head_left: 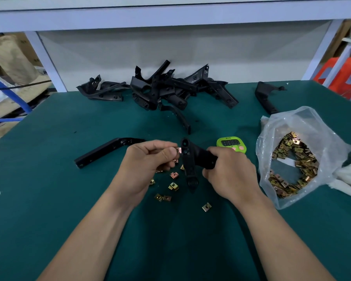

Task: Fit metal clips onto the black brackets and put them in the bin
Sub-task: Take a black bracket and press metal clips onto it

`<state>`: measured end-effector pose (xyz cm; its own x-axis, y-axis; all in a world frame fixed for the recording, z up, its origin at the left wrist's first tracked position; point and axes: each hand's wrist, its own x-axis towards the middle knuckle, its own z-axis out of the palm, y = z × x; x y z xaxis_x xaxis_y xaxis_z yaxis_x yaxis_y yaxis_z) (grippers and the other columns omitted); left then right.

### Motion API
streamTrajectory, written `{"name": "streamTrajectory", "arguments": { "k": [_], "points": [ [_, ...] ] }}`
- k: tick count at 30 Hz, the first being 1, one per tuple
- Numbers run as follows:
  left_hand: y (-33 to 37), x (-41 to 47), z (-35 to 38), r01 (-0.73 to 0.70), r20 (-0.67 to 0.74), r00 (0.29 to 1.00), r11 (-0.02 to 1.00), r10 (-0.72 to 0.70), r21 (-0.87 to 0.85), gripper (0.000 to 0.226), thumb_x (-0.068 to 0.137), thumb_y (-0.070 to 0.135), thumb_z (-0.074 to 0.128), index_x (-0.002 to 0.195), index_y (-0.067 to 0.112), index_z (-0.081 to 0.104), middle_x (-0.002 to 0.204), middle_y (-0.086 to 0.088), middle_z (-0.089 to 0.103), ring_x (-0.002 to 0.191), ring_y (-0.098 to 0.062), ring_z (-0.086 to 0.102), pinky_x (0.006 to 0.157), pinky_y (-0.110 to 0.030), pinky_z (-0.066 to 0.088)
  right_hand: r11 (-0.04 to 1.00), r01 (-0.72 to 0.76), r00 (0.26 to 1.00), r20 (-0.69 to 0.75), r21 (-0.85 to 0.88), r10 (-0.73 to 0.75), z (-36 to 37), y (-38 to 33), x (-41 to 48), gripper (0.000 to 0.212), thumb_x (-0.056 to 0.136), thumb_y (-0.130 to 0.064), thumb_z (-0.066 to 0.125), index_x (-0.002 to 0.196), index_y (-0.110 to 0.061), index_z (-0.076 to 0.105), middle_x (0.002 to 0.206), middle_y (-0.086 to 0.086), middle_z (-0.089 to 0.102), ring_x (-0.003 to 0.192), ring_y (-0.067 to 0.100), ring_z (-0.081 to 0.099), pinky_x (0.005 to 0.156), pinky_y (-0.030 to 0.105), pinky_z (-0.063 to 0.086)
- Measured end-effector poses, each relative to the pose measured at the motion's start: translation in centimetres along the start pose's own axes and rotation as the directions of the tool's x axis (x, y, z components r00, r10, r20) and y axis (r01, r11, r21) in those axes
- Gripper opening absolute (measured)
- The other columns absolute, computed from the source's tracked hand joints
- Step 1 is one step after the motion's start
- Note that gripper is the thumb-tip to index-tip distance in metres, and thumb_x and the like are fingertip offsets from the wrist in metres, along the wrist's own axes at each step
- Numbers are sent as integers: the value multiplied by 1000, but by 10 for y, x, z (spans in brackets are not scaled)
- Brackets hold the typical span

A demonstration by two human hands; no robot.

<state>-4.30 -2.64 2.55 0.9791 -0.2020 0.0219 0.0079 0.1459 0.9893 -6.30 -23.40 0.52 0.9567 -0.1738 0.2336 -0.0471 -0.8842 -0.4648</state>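
Black bracket [187, 165], just left of the green timer [231, 144], is gripped in your right hand [231, 175]. Your left hand [148, 161] pinches a metal clip [179, 150] against its upper end. Loose clips [173, 186] lie left of and below the timer.

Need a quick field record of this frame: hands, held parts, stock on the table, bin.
right hand: grips the black bracket by its side arm
left hand: pinches a metal clip against the bracket's upper end
loose clips: scattered on the green mat below the hands
clip bag: open, right of the hands, many clips inside
bracket pile: far side of the mat
lone bracket: flat, left of the hands
timer: green, behind the right hand
bin: not in view
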Motion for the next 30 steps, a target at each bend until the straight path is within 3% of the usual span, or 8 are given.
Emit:
{"name": "streamTrajectory", "arguments": {
  "k": [8,12,14,19,22,25,27,30],
  "points": [
    [1,-1,4,7,-10,1000,999,-6,32,8,78,15,81,85,18,83,75,-3,74,62,-9,64,61,-18,52,999,-35,999,21,15,34,-1,-4,0,27,72,-31,78,71,-38,51,58,-13,53,55,5,45,50,23,24],
    [3,-3,6,15,-20,1000,999,-15,33,12,72,20,81,83,20,84,74,-3,74,61,-9,65,59,-17,52,999,-52,997,56,3,52,-2,-3,0,27,73,-32,80,74,-39,53,60,-14,53,56,9,46,51,24,24],
    [3,-4,8,15,-30,999,999,-13,39,9,78,12,80,82,19,84,74,-5,75,60,-10,67,57,-17,52,999,-52,997,56,-1,52,-2,-3,-1,26,74,-32,80,76,-38,55,59,-14,53,55,5,43,51,23,24],
    [2,-9,23,-9,-174,984,985,40,173,16,83,6,81,91,20,82,83,0,80,72,-9,73,64,-19,56,997,-57,998,-28,-48,55,-1,-2,-4,22,75,-33,79,81,-31,59,55,-15,44,51,9,36,49,23,20],
    [1,-18,36,-57,-218,965,927,146,370,31,78,23,86,107,33,79,89,21,78,83,5,73,73,-13,57,993,-67,995,-77,-95,60,-3,-6,-5,26,75,-31,79,77,-32,52,54,-15,39,56,25,41,51,28,22],
    [-2,-26,46,-54,-263,924,774,278,630,65,73,52,83,134,45,60,99,27,75,86,17,64,87,-3,45,987,-71,993,-101,-141,57,-4,-10,-7,29,77,-29,77,78,-34,49,54,-13,36,56,25,38,51,30,23],
    [-1,-28,49,-34,-264,907,681,329,731,75,77,57,77,145,48,46,105,24,75,85,13,63,84,1,36,985,-70,993,-102,-160,54,-2,-11,-8,27,79,-28,75,79,-33,49,55,-12,37,50,18,32,48,27,18],
    [1,-29,52,0,-285,887,617,364,787,77,82,57,72,150,48,38,99,26,74,74,8,63,75,-9,38,980,-82,995,-62,-183,72,0,-15,-9,22,83,-26,72,81,-31,51,57,-10,41,51,18,36,48,28,20]
  ]
}}
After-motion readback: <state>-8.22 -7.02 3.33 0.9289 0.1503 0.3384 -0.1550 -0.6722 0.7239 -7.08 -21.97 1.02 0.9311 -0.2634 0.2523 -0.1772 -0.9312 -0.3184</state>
